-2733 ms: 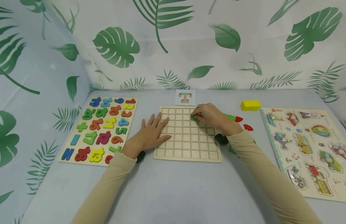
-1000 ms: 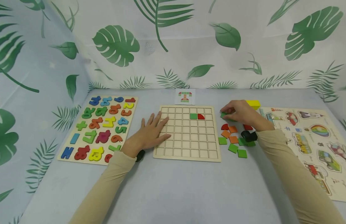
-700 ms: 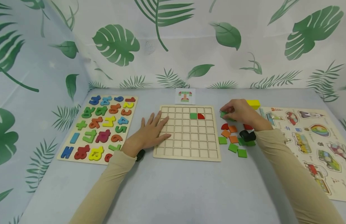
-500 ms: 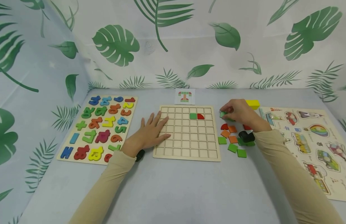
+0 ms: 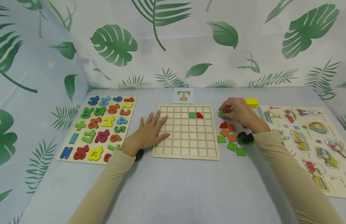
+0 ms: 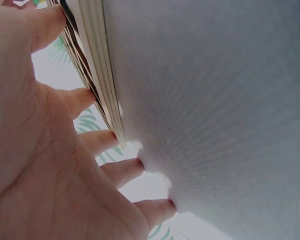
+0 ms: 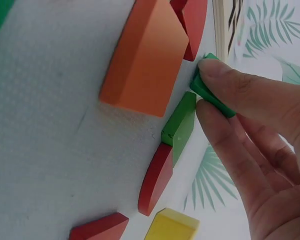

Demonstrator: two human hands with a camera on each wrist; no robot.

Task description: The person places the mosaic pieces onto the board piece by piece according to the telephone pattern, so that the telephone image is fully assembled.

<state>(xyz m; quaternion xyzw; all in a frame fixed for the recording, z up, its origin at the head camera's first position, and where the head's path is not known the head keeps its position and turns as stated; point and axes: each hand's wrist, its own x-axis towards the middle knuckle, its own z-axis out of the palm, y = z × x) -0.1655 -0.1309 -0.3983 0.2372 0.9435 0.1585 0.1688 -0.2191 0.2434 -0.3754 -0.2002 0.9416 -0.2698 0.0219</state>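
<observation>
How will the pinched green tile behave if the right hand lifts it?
The green tile is likely stiff: its edges look straight. Being small beside the right hand, it is probably light. Its flat faces suggest sliding, not rolling, if pushed.

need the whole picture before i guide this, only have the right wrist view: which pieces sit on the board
Observer: Two, in neighbouring cells: a green square and a red quarter on the board.
Operator: ok and where's the left hand
Observer: The left hand lies spread over the board's left edge, seen in the head view.
Operator: anything just past the far edge
Observer: Yes, a card with a red, green and orange pattern.
</observation>
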